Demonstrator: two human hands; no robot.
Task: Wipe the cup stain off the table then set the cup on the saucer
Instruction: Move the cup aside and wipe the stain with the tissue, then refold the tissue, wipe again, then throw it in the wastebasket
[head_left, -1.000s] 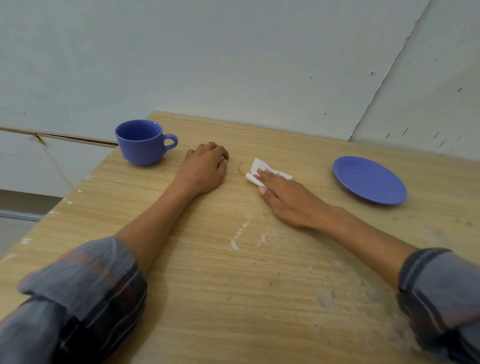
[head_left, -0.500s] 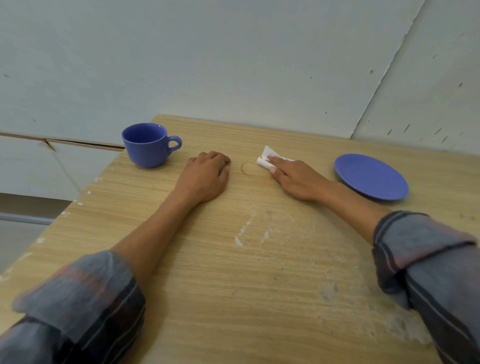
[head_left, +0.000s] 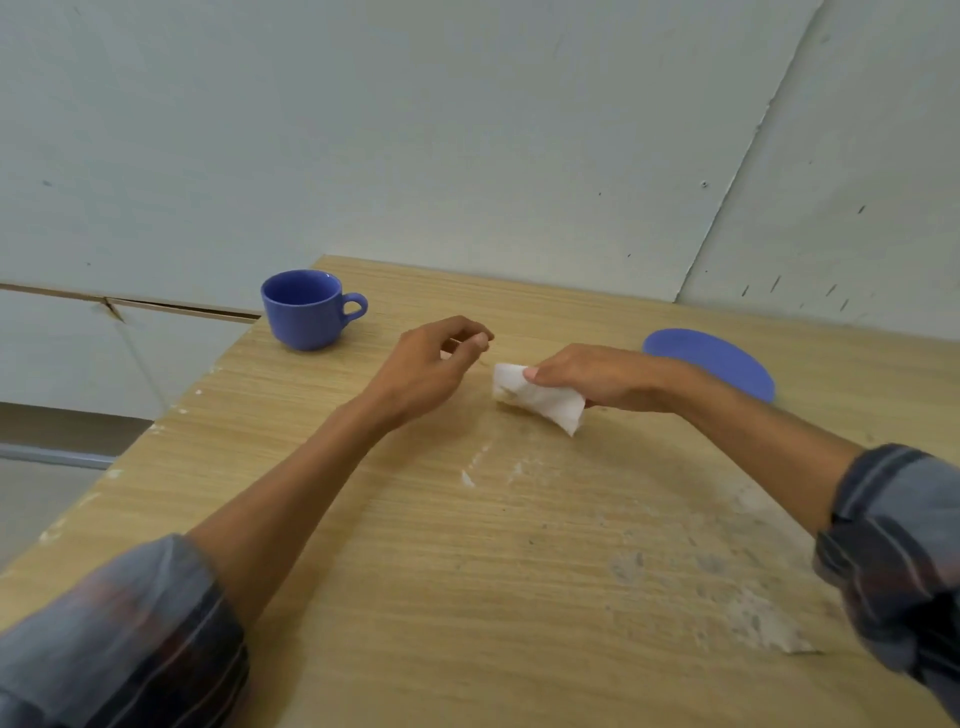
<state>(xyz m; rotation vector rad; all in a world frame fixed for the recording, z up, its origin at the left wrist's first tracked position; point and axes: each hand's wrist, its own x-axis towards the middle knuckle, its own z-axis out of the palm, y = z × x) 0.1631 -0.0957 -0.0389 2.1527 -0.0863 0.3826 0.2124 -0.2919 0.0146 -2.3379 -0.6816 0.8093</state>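
Both hands have lifted off the tabletop, the right hand pinching the crumpled tissue and the left hand loosely curled and empty, so wiping seems done; the cup waits left of the hands, the saucer right.

One blue ceramic cup and one blue round saucer stand on one wooden table. One crumpled white paper tissue is there too.

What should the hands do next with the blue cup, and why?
Probably the left hand should reach for the blue cup. It is empty and nearest, the right hand holds the tissue lifted off the table, and the saucer sits bare.
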